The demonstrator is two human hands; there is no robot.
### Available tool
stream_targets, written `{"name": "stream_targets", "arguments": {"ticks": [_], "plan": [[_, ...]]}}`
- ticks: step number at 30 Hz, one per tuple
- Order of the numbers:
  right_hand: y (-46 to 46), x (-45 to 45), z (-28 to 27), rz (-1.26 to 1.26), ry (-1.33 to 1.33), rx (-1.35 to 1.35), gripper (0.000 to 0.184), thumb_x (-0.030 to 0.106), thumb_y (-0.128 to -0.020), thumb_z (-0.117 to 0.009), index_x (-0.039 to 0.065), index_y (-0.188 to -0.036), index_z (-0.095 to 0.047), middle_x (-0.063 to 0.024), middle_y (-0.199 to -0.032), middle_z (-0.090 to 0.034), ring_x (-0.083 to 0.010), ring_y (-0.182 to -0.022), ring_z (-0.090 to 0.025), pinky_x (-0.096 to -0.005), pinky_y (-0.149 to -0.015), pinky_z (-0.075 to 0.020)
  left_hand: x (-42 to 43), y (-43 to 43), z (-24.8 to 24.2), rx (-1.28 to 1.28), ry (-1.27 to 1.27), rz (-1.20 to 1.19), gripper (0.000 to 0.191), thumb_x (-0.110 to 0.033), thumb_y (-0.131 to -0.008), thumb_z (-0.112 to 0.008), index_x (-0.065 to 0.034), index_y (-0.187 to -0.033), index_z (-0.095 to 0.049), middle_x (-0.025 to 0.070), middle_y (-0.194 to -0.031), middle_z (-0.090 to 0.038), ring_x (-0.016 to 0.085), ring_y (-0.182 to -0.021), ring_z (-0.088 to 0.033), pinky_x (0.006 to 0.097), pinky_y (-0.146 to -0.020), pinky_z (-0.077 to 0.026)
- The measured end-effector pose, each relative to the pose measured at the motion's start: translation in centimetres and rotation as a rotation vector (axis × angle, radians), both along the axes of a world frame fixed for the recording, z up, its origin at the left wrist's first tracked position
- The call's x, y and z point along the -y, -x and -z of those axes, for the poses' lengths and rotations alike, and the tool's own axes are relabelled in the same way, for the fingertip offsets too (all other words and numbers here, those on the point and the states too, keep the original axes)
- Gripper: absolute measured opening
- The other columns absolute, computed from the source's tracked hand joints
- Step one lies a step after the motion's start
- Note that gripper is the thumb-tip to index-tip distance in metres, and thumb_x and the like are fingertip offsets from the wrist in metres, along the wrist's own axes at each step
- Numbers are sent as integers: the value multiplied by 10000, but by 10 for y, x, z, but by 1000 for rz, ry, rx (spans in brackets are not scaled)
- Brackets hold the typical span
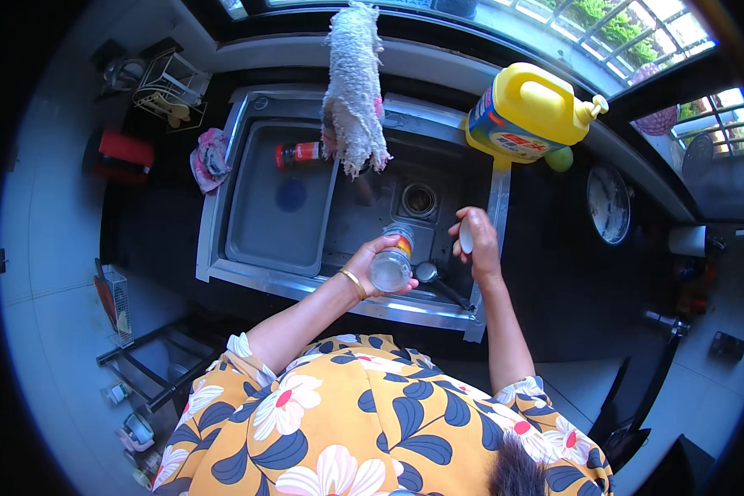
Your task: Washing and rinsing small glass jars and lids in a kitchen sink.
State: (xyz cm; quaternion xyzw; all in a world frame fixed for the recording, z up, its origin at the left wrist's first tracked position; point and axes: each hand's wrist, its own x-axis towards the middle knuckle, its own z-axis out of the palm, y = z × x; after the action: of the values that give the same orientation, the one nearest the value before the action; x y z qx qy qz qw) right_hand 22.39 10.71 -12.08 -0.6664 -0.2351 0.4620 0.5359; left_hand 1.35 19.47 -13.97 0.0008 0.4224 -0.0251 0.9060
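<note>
My left hand [372, 266] is wrapped around a clear glass jar [389, 273] with a yellow and red label. The jar is tilted over the right side of the steel sink [372, 214], its base towards me. Over the sink's right edge, my right hand [480, 242] holds a white round lid [466, 235], apart from the jar. Next to the jar, a round metal utensil [426, 272] with a dark handle lies at the near right of the sink. A drain [419, 199] shows beyond the jar.
A shaggy towel [353, 87] hangs over the sink's middle. A dark bottle [304, 154] with a red cap lies at the left basin [273, 217]. Right of the sink are a yellow jug [524, 115] and a metal bowl [607, 204]. A crumpled cloth [211, 160] sits at left.
</note>
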Motion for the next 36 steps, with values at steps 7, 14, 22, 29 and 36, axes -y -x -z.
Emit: {"name": "stream_targets", "arguments": {"ticks": [7, 14, 22, 29, 36], "plan": [[4, 54, 22, 132, 228, -11, 408, 358, -930, -542, 19, -1157, -547, -92, -836, -603, -123, -548, -575, -219, -453, -424, 4, 8, 12, -51, 78, -25, 660, -450, -771, -687, 50, -1138, -461, 242, -906, -620, 381, -799, -673, 463, -649, -600], [-55, 107, 46, 199, 438, 1164, 505, 267, -764, -726, 60, -1182, -533, -165, -1151, -534, -352, -1109, -509, -465, -925, -422, 9, 34, 5, -32, -325, 46, 618, -284, -736, -752, -18, -1191, -430, 183, -989, -605, 318, -886, -664, 453, -810, -559], [-65, 110, 61, 215, 260, 1211, 449, 198, -764, -736, 4, -1132, -567, -165, -1112, -563, -338, -1066, -531, -416, -932, -431, -12, 111, 7, -291, -1090, 120, 656, -108, -594, -796, -84, -1168, -479, 45, -1021, -580, 166, -928, -580, 324, -872, -485], [98, -29, 10, -220, -8, 625, 429, 245, -776, -722, 12, -1112, -593, -168, -1061, -602, -290, -975, -602, -371, -858, -477, -104, 186, 56, -850, -1572, 490, 592, -138, -580, -764, -44, -1078, -459, 155, -1086, -605, 351, -1032, -595, 448, -886, -470], [242, -161, 75, -348, 224, 221, 502, 367, -823, -645, -9, -1148, -581, -212, -1066, -624, -328, -987, -604, -377, -872, -461, -152, 177, 93, -1022, -1638, 1219, 559, -219, -732, -713, -83, -1212, -463, 149, -1197, -573, 311, -1113, -573, 538, -926, -406]]}}
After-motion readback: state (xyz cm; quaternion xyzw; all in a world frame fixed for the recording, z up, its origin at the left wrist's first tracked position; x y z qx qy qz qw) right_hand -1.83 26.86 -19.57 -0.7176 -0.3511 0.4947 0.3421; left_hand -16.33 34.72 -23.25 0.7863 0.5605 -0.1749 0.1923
